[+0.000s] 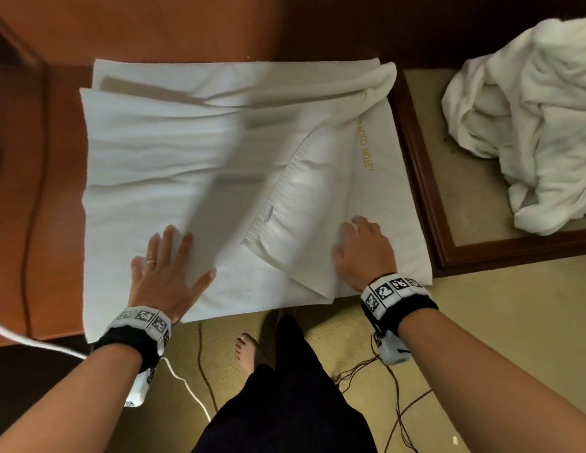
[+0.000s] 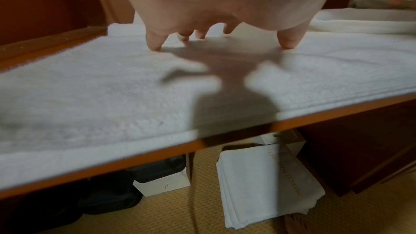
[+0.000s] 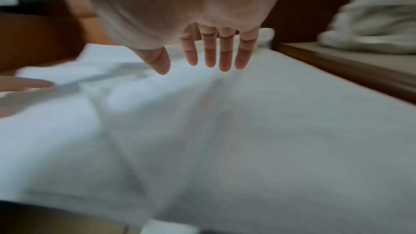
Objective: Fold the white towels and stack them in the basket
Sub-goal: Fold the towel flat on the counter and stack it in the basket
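A large white towel (image 1: 174, 152) with gold lettering lies spread over an orange wooden table (image 1: 40, 191), its right part folded over in a loose flap (image 1: 304, 204). My left hand (image 1: 167, 266) lies flat on the towel near its front edge, fingers spread and straight; the left wrist view shows its fingertips (image 2: 155, 45) touching the towel (image 2: 112, 86). My right hand (image 1: 360, 250) rests on the towel's front right part beside the flap, its fingers (image 3: 209, 58) straight and together over the cloth (image 3: 270, 131). No basket is in view.
A heap of crumpled white towels (image 1: 530, 125) lies on a lower dark-framed surface (image 1: 425, 197) to the right. Under the table, a folded white towel (image 2: 265, 184) lies on the tan carpet beside a white box (image 2: 162, 182). Cables (image 1: 396, 397) trail on the floor by my bare foot.
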Demonstrator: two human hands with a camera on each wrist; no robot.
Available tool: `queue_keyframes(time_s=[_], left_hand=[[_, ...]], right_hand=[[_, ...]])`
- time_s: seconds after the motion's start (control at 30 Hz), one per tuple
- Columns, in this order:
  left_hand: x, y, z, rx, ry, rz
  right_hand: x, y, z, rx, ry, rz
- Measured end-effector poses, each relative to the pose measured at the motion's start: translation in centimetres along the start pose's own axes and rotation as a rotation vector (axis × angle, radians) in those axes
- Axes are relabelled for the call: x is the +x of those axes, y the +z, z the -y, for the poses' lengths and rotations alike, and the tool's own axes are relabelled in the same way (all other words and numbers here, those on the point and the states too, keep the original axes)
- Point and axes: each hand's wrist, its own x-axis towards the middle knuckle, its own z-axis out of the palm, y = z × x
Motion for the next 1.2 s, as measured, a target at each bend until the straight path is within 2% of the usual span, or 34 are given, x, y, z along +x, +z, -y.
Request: queue_keyframes(time_s=[0.07,0.13,0.23,0.3,0.4,0.47,0.6,0.67,0.73,0.8,0.9,1.0,1.13,1.2], left_hand=[[-0.6,0.2,0.2,0.003,-0.003,-0.001],[-1.1,0.4,0.5,0.02,-0.021,0.031],[-1.4,0.4,0.8,0.029,-0.018,0.059],[-1.4,0.3,1.1,0.039,-0.012,0.073],[-1.3,0.2,1.2,0.045,-0.018,0.102],[-1.2,0.3,1.1,0.039,-0.025,0.104],[-1.3,0.4,0.9,0.015,-0.038,0.095],[-1.3,0.3,1.0,0.015,-0.041,0.089],[-1.1,0.3,1.1,0.007,-0.04,0.084],[-1.0,0.4,1.2,-0.017,-0.051,0.072],[-1.2,0.6,1.2,-0.025,-0.056,0.045],[-1.3,0.6,1.3,-0.018,-0.06,0.024],[-1.1,-0.2,1.0,-0.022,-0.027,-0.036],[-0.7,-0.6,0.8,-0.02,-0.029,-0.045]], right_hand=[[0.8,0.0,4.9,-0.003,-0.211,-0.045],[1.5,0.9,9.0,-0.022,-0.345,-0.037],[2.1,2.1,12.8,-0.117,-0.307,0.08],[2.6,2.4,13.7,-0.18,-0.297,0.077],[3.1,1.6,12.4,-0.058,-0.334,0.078],[2.8,0.4,10.2,0.16,-0.22,0.037],[0.1,-1.0,2.1,0.567,0.252,-0.175],[-2.2,-0.9,-2.5,0.659,0.482,-0.309],[-4.6,0.1,-6.6,0.664,0.679,-0.362],[-6.9,1.4,-9.6,0.654,0.833,-0.335],[-9.9,3.3,-11.3,0.589,0.953,-0.185],[-10.1,3.7,-10.4,0.511,0.867,-0.164],[-6.5,2.7,-7.4,0.349,0.432,-0.193],[-4.0,1.6,-5.2,0.268,0.223,-0.125]])
